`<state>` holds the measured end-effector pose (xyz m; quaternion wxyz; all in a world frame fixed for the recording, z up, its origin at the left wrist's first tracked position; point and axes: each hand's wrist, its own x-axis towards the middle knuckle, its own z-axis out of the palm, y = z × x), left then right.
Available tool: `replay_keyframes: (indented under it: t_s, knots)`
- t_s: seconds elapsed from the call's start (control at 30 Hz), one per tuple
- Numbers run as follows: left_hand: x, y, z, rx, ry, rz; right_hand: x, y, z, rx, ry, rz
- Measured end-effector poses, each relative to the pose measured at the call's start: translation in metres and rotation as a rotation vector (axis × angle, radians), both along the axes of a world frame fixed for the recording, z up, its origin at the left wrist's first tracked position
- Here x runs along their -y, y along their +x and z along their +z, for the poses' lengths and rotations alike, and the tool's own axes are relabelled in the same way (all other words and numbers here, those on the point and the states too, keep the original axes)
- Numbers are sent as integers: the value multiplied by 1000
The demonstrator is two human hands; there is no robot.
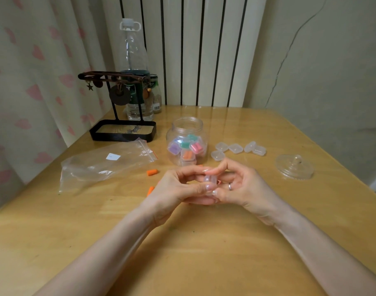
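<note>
1. The small clear case point(210, 179) is held just above the middle of the table point(182, 253), well in from every edge, in front of the jar point(187, 129).
2. It is pinched from the left by the curled thumb and forefinger of the left hand point(178, 189) and from the right by the curled fingers and thumb of the right hand point(240, 184). A ring point(230, 186) is worn on the right hand.
3. A trace of orange is seen at the case's right side. Whether it lies inside cannot be told.
4. Open tabletop is left toward the near edge, under and between the forearms.
5. Two orange earplugs point(152, 172) point(150, 190) lie loose just left of the left hand.
6. The clear plastic jar stands uncovered, and small cases with coloured earplugs point(186, 149) are piled inside it.
7. Its lid point(295, 167) is set down well to the right, near the table's right edge.
8. Five empty clear cases point(235, 148) are grouped between jar and lid.
9. A clear zip bag point(105, 165) lies flat at the left.
10. A black jewellery stand point(123, 137) is placed at the far left corner, with a water bottle point(133, 52) and a small bottle point(156, 92) behind it.
11. The table is of glossy light wood. It is bounded by a heart-printed curtain point(29, 82), a white radiator point(193, 50) and a pale wall point(321, 71).
</note>
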<state>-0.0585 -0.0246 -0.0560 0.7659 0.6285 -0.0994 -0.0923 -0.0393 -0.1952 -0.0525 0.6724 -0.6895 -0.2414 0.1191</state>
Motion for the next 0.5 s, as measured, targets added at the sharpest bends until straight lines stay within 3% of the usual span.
replay_keyframes:
  t_s: [0.27, 0.5]
  knots:
    - [-7, 2, 8, -75, -67, -91, 4, -1, 11, -26, 5, 7]
    - [-16, 5, 10, -190, -298, -147, 5, 6, 6, -104, 122, -58]
